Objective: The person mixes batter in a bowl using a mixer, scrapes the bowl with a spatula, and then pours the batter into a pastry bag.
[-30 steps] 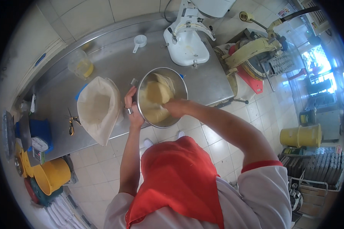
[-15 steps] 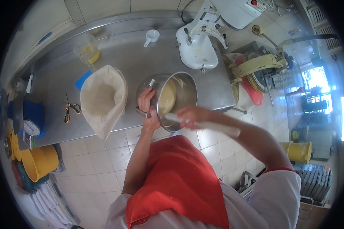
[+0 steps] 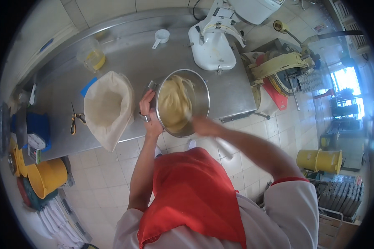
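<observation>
A steel mixing bowl [image 3: 200, 89] stands tilted toward me on the steel counter [image 3: 124, 62], with pale yellow dough [image 3: 174, 103] clinging to its inside. My left hand [image 3: 148, 115] grips the bowl's left rim near a small metal handle. My right hand [image 3: 204, 125] is blurred with motion at the bowl's near right rim. I cannot make out whether it holds anything. A red apron [image 3: 191, 191] covers my front.
An open cloth sack of flour [image 3: 108, 108] lies left of the bowl. Behind stand a white stand mixer [image 3: 214, 41], a white measuring cup [image 3: 162, 36] and a jug of yellow liquid [image 3: 91, 56]. Scissors [image 3: 72, 120], a blue scale [image 3: 35, 128], yellow buckets [image 3: 50, 176] and a dough machine [image 3: 282, 66] surround the counter.
My right hand has come out of the bowl, off the dough, to the near rim. The bowl now tilts more toward me while my left hand keeps its grip.
</observation>
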`<move>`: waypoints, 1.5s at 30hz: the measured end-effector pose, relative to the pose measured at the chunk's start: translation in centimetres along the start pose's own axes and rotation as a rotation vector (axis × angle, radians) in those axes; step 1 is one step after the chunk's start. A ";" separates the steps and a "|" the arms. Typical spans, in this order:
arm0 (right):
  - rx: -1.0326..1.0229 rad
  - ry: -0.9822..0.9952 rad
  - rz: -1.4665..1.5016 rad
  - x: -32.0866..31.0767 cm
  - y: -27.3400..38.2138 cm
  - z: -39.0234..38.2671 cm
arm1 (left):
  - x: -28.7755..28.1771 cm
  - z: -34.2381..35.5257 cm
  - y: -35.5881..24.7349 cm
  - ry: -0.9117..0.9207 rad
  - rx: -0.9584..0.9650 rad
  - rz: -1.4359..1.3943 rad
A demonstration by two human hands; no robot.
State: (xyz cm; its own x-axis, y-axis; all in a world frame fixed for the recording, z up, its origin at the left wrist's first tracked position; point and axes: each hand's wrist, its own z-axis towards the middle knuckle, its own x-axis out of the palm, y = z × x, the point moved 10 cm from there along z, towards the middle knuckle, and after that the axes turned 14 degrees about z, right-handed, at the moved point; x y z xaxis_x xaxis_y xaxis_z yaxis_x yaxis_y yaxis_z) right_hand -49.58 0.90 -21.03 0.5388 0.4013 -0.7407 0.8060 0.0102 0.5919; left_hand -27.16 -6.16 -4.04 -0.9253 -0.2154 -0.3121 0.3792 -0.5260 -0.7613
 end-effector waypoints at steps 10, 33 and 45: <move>0.193 0.275 0.015 -1.3 6.1 1.3 | 0.4 0.0 0.1 0.038 0.012 0.062; -0.180 -0.088 -0.402 -15.9 17.8 -0.5 | -1.6 -0.2 1.1 0.071 0.039 0.076; 0.683 0.543 1.420 -2.0 16.0 -9.1 | -2.8 -4.2 1.2 0.065 0.162 0.014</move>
State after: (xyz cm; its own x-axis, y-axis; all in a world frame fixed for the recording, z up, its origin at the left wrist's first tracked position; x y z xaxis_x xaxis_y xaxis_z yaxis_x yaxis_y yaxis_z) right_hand -39.95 8.61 -7.19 0.8635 -0.0077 0.5043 -0.1868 -0.9336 0.3057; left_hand -24.10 -2.70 -6.43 -0.9160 -0.1726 -0.3622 0.3822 -0.6498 -0.6570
